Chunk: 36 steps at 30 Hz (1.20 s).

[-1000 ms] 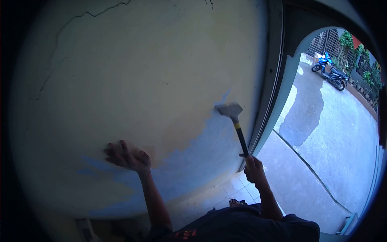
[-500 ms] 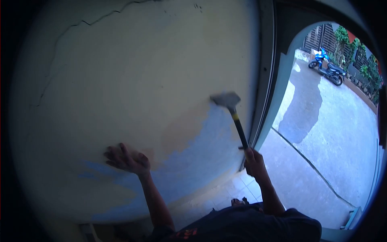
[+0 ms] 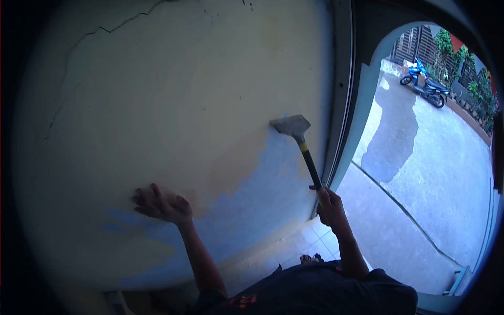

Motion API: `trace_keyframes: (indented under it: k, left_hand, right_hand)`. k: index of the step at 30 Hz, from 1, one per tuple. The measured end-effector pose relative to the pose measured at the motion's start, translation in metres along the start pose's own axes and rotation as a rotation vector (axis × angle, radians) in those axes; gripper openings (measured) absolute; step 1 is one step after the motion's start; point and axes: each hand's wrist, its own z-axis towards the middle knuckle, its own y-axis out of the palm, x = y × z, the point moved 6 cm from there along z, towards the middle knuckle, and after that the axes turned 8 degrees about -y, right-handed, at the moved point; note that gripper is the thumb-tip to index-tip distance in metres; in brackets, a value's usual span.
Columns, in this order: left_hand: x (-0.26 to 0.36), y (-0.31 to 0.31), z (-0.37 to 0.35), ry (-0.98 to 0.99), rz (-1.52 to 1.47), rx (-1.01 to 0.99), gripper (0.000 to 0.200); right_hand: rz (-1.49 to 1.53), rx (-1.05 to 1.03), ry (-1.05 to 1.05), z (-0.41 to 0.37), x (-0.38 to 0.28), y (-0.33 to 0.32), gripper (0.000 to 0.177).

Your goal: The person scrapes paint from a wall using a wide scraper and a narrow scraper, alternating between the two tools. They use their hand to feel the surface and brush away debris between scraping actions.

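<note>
My right hand [image 3: 329, 208] is wrapped round the dark handle of a long-handled scraper [image 3: 292, 126]. The scraper's wide grey blade lies against the wall [image 3: 173, 94], at the upper end of a bluish bare patch [image 3: 252, 205] where the cream paint is off. A yellow band circles the handle just below the head. My left hand [image 3: 163, 205] rests on the wall with its fingers spread, beside the left part of the bluish patch. Nothing shows in it.
A dark door frame [image 3: 342, 84] borders the wall on the right. Beyond it, a blue motorcycle [image 3: 428, 86] stands on a concrete yard [image 3: 446, 157] with a wet-looking patch. A long crack [image 3: 107, 30] runs across the upper wall. Pale tiles [image 3: 315, 241] cover the floor below.
The scraper blade has shifted slightly up and left in view, and more blue shows by its upper edge. My left hand stays spread on the wall. The whole view has tilted a little.
</note>
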Motion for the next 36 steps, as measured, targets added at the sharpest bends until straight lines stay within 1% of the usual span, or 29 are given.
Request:
trace_keyframes:
  k: [3, 4, 6, 8, 10, 14, 15, 17, 18, 21, 23, 25, 27, 28, 29, 30, 31, 32, 34, 35, 36]
  left_hand:
    - [-0.002, -0.003, 0.003, 0.008, -0.004, 0.019, 0.066]
    - [-0.002, -0.002, 0.003, 0.002, 0.001, 0.015, 0.067]
    - [-0.003, 0.002, 0.006, -0.004, 0.005, 0.028, 0.067]
    - [0.0, -0.001, 0.0, 0.005, 0.004, -0.007, 0.067]
    - [-0.001, -0.002, 0.003, -0.005, -0.003, 0.001, 0.066]
    - [0.0, -0.007, 0.011, 0.011, 0.004, 0.032, 0.068]
    - [0.001, -0.007, 0.014, 0.001, 0.001, 0.029, 0.067]
    - [0.005, -0.01, 0.016, -0.005, -0.004, -0.004, 0.067]
    - [0.006, -0.009, 0.019, -0.007, -0.002, -0.009, 0.066]
    - [0.004, -0.013, 0.023, 0.002, -0.002, 0.033, 0.066]
    - [0.006, -0.012, 0.022, 0.013, -0.012, 0.016, 0.066]
    - [0.005, -0.01, 0.024, 0.008, -0.012, 0.014, 0.065]
    - [0.005, -0.008, 0.027, 0.0, -0.009, -0.013, 0.064]
    - [0.007, -0.011, 0.03, -0.024, -0.079, -0.018, 0.064]
    - [0.01, -0.015, 0.029, -0.047, -0.155, -0.016, 0.063]
    - [0.015, -0.017, 0.026, -0.051, -0.156, -0.017, 0.063]
    - [0.031, -0.021, 0.023, 0.034, -0.221, -0.004, 0.062]
    - [0.049, -0.03, 0.023, 0.121, -0.285, 0.008, 0.061]
    - [0.091, -0.023, 0.026, 0.248, -0.516, -0.278, 0.059]
    - [0.116, -0.017, 0.032, 0.328, -0.571, -0.427, 0.06]
    - [0.143, -0.009, 0.034, 0.406, -0.623, -0.579, 0.062]
  right_hand:
    - [-0.001, -0.035, 0.07, -0.009, 0.016, 0.001, 0.05]
    - [-0.027, 0.005, 0.087, -0.01, 0.021, 0.0, 0.048]
    - [-0.012, 0.006, 0.04, 0.002, 0.013, 0.001, 0.047]
    - [0.042, 0.02, -0.022, 0.003, -0.01, 0.009, 0.045]
    - [0.032, 0.014, 0.007, -0.007, 0.0, 0.006, 0.046]
    - [-0.024, 0.012, 0.014, -0.001, 0.023, -0.007, 0.049]
    - [-0.028, 0.017, 0.032, -0.004, 0.013, -0.004, 0.05]
    - [0.034, 0.021, -0.061, 0.002, -0.018, 0.005, 0.05]
    - [0.063, -0.001, -0.095, 0.006, -0.03, 0.012, 0.048]
    - [0.119, -0.021, -0.125, 0.002, -0.03, 0.018, 0.047]
    - [0.142, -0.067, -0.149, -0.008, -0.016, 0.016, 0.046]
    - [0.248, -0.149, -0.137, -0.024, -0.01, 0.012, 0.046]
    - [0.278, -0.155, -0.136, -0.034, 0.002, 0.01, 0.045]
    - [0.322, -0.145, -0.144, -0.041, 0.003, 0.007, 0.044]
    - [0.24, -0.15, -0.113, -0.045, 0.004, 0.005, 0.04]
    - [0.19, -0.18, -0.158, -0.045, 0.005, 0.008, 0.038]
    - [0.142, -0.207, -0.203, -0.045, 0.003, 0.013, 0.036]
    - [0.124, -0.26, -0.203, -0.045, -0.004, 0.015, 0.037]
    - [0.151, -0.284, -0.208, -0.034, -0.002, 0.022, 0.038]
    - [0.178, -0.313, -0.213, -0.029, -0.005, 0.027, 0.039]
    - [0.198, -0.265, -0.124, -0.027, -0.008, 0.03, 0.046]
